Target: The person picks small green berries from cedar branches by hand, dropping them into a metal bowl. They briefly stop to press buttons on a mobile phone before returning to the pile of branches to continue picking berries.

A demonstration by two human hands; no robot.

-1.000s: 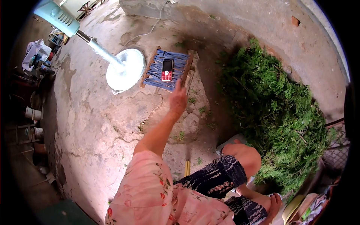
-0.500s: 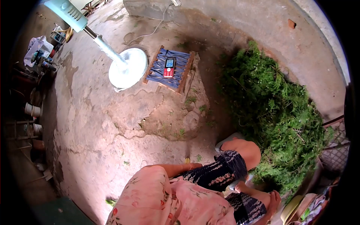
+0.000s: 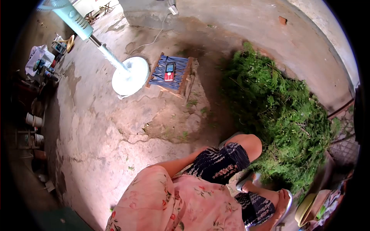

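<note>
Compared with one second earlier, the person's left arm had come back from beside the stool (image 3: pixel 158 76) and lay along the dark patterned trousers (image 3: pixel 212 165). The left hand (image 3: pixel 202 149) was at the left thigh, partly hidden by the cloth; whether its fingers were spread or pressed together could not be told. The right hand (image 3: pixel 284 199) rested at the right knee, as before; its fingers were too small in view to tell how they were set. The phone (image 3: pixel 169 72) remained face up on the stool seat, and its screen, dark a second earlier, was lit and showed a large "29".

The yard floor (image 3: pixel 92 119) was bare, pale and cracked, with a sunken earthy patch in front of the stool and small weeds in it. A plain wall (image 3: pixel 227 19) bounded the far side. A large heap of green branches (image 3: pixel 269 115) lay against it, to the right of the stool. A standing fan (image 3: pixel 111 56), light blue above, stood just left of the stool on a round white base (image 3: pixel 133 81). The stool had a wooden frame and a seat of woven blue straps. White buckets (image 3: pixel 37 121) stood in shadow at the far left. A white cable (image 3: pixel 158 35) ran across the floor to the wall.
</note>
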